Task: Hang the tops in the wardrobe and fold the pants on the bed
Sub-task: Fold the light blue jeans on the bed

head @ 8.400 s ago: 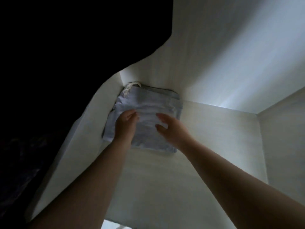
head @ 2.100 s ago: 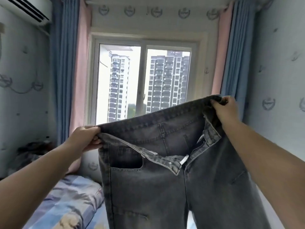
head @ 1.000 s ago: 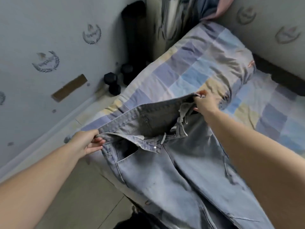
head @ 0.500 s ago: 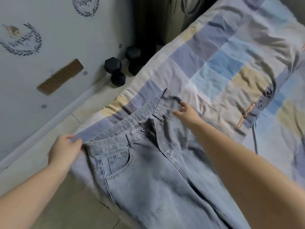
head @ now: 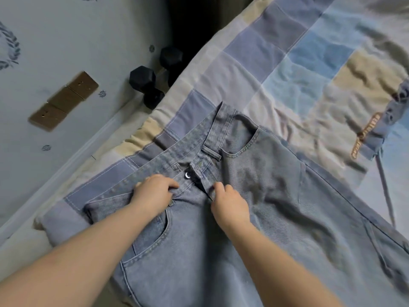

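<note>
Rumpled patchwork bed (head: 309, 63); both hands' (head: 152, 193) (head: 230, 202) grip pinches faded denim jeans (head: 276, 196)

The jeans (head: 276, 207) run off the bottom edge, legs out of sight. Left hand (head: 152, 193) fingers (head: 170, 182) curl into the waistband, tips buried. One dumbbell (head: 163, 60) slips half behind the bed (head: 254, 63). Wall emblem (head: 8, 49) cut off, blurred.
</note>
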